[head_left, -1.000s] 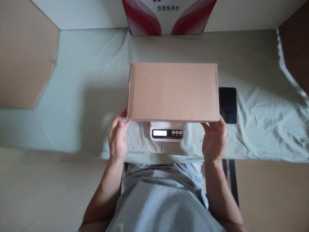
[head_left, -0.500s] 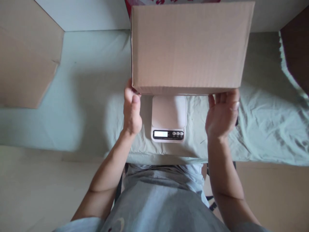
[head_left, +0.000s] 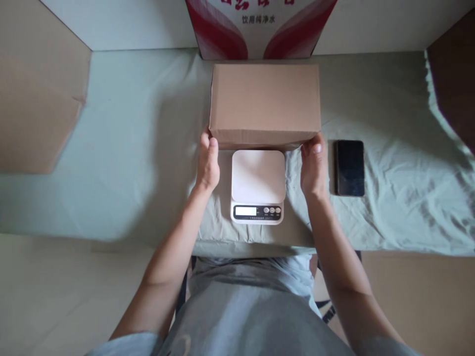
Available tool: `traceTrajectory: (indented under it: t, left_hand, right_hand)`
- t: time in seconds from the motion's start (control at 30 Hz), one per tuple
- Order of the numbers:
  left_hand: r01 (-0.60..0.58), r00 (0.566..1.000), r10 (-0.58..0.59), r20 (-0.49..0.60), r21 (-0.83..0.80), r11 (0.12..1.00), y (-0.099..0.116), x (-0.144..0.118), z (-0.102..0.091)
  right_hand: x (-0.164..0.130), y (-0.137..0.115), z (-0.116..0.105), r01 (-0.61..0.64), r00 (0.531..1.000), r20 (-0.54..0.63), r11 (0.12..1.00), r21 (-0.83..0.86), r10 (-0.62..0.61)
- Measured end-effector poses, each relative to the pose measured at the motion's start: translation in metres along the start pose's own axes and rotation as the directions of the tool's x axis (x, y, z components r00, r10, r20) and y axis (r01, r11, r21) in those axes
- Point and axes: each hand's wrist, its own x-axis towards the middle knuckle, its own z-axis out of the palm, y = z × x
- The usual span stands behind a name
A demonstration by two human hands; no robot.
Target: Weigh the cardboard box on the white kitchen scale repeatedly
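Observation:
A closed brown cardboard box (head_left: pixel 264 103) rests on the cloth-covered table (head_left: pixel 141 148), just behind a small white digital scale (head_left: pixel 258 185). My left hand (head_left: pixel 208 160) grips the box's near left corner and my right hand (head_left: pixel 313 165) grips its near right corner. The scale's weighing plate is bare, with its display and buttons facing me.
A black phone (head_left: pixel 349 167) lies face up to the right of my right hand. A red and white printed carton (head_left: pixel 260 27) stands against the back wall behind the box. Flat cardboard sheets (head_left: pixel 37 94) lean at the far left and far right.
The box was on the scale, then was lifted up toward the camera, and now sits on the table behind the scale. Both hands stayed on its near corners.

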Motion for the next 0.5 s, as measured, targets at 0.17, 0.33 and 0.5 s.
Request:
traceTrajectory:
  t: [0.17, 0.33, 0.5]
  left_hand:
    - [0.008, 0.993, -0.01, -0.12, -0.014, 1.0, -0.012, 0.003, -0.008]
    - [0.093, 0.99, -0.101, -0.099, -0.086, 0.992, -0.02, 0.014, -0.015]
    - [0.135, 0.989, -0.141, -0.047, -0.118, 0.984, -0.021, 0.018, -0.006]
  right_hand:
    - [0.008, 0.014, -0.008, 0.016, 0.998, -0.067, 0.997, 0.081, -0.011]
    - [0.02, 0.015, -0.015, -0.047, 0.998, -0.045, 0.993, 0.105, 0.052]
    - [0.021, 0.008, -0.002, -0.017, 1.0, -0.001, 0.988, 0.153, 0.017]
